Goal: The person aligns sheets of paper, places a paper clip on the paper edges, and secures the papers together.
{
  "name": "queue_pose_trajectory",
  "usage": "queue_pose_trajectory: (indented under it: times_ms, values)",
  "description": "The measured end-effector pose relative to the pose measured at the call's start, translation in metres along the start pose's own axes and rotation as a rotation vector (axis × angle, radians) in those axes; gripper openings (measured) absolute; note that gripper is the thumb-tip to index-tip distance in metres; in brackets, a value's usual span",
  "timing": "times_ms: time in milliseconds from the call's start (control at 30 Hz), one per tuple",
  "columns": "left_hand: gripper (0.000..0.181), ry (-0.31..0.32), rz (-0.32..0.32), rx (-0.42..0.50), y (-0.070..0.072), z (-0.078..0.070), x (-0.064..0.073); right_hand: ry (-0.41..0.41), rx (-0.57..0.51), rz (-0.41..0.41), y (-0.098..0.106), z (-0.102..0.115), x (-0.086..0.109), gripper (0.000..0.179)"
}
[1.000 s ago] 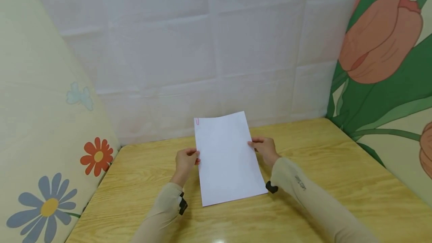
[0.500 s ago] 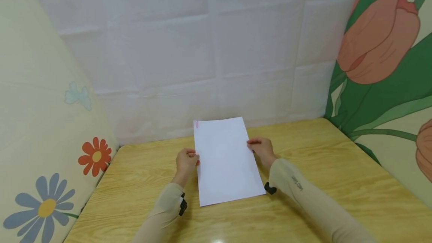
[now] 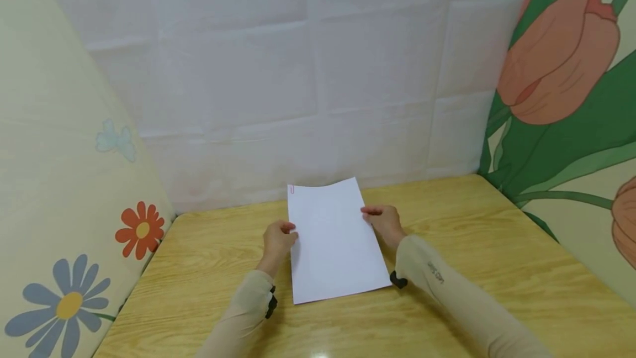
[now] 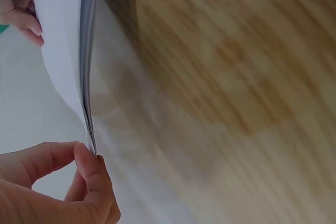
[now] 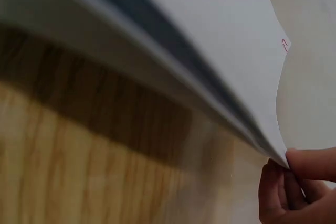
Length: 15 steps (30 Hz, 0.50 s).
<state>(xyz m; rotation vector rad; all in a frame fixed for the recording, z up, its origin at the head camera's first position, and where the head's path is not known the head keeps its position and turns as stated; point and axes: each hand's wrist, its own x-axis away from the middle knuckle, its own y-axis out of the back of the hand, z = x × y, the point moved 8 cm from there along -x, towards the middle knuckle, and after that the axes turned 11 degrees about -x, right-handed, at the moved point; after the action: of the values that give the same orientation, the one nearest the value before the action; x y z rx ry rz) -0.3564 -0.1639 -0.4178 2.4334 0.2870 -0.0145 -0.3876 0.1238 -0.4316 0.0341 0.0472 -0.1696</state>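
A small stack of white paper sheets [image 3: 330, 247] is held between both hands over the table, its far end tilted up and slightly bowed. A pink paper clip [image 3: 292, 189] sits on its far left corner. My left hand [image 3: 278, 242] pinches the left edge between thumb and fingers. On the opposite edge, my right hand [image 3: 386, 222] pinches the sheets the same way. Several layers with gaps between them show along the paper's edge [image 4: 86, 51] in the left wrist view. The paper clip [image 5: 285, 44] also appears in the right wrist view.
The wood-grain table [image 3: 208, 269] extends on all sides of the paper. A creased white cloth [image 3: 308, 70] hangs behind it. Flower-patterned panels stand at the left [image 3: 69, 181] and right [image 3: 561, 126].
The far end of the paper has come lower and nearer, while its near edge hardly moved. My left hand has shifted slightly right, and both hands still hold the edges.
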Motion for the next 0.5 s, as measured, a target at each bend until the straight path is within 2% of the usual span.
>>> queue_pose_trajectory:
  times_ms: [300,500]
  values:
    - [0.019,0.028,0.053,-0.035,-0.008,0.000,0.002,0.039,0.100,0.035,-0.003,-0.005,-0.001,0.022]
    - [0.026,0.022,0.128,-0.098,-0.017,-0.002,0.004,0.048,0.133,0.065,-0.006,-0.008,0.000,0.025]
